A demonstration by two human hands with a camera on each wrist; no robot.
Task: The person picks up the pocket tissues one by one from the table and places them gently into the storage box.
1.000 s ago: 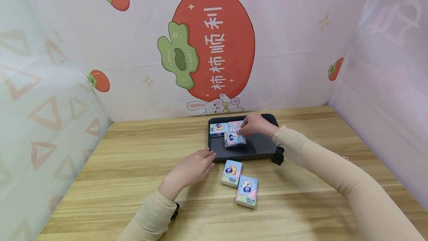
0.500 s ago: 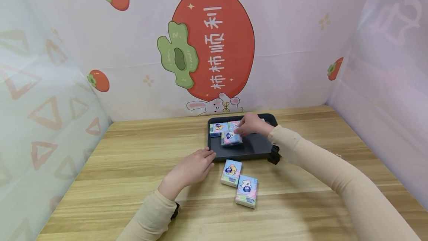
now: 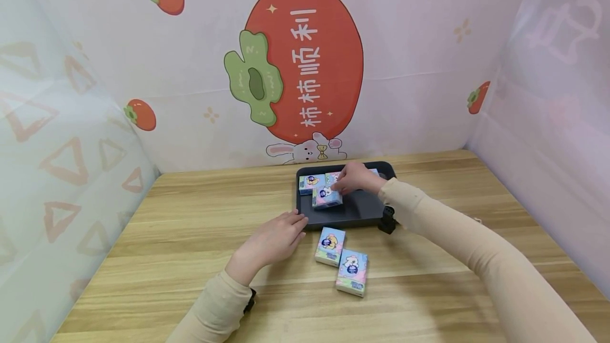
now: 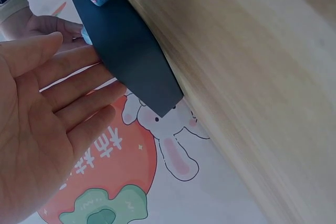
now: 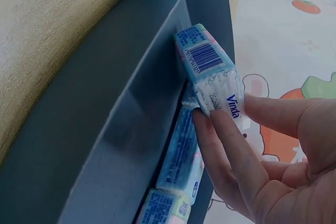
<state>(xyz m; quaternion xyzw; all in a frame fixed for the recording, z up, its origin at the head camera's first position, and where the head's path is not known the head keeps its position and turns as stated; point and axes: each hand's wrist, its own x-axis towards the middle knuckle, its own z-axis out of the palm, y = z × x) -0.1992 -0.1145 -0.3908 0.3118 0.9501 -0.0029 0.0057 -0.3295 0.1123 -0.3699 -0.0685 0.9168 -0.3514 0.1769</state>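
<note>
My right hand (image 3: 357, 178) pinches a small pack of tissues (image 3: 324, 198) by one end, over the dark grey tray (image 3: 352, 223). In the right wrist view, thumb and fingers grip the white "Vinda" end of this tissue pack (image 5: 210, 66); it is tilted above others. Along the tray's back side lie more packs, including one with a yellow character (image 3: 311, 181) and a pinkish one (image 3: 332, 177) partly hidden by the hand. My left hand (image 3: 271, 238) has its straight fingers against the tray's front left corner. In the left wrist view those fingertips touch the tray's wall (image 4: 136, 51).
Two more tissue packs, one with a yellow character (image 3: 330, 246) and one with a white character (image 3: 352, 272), lie on the wooden table (image 3: 200, 205) in front of the tray. A printed cloth backdrop (image 3: 419, 94) stands directly behind the table's back edge.
My right hand has moved a little to the left with the tissue pack, bringing it nearer the tray's left side. The left hand and the two packs on the table have stayed put.
</note>
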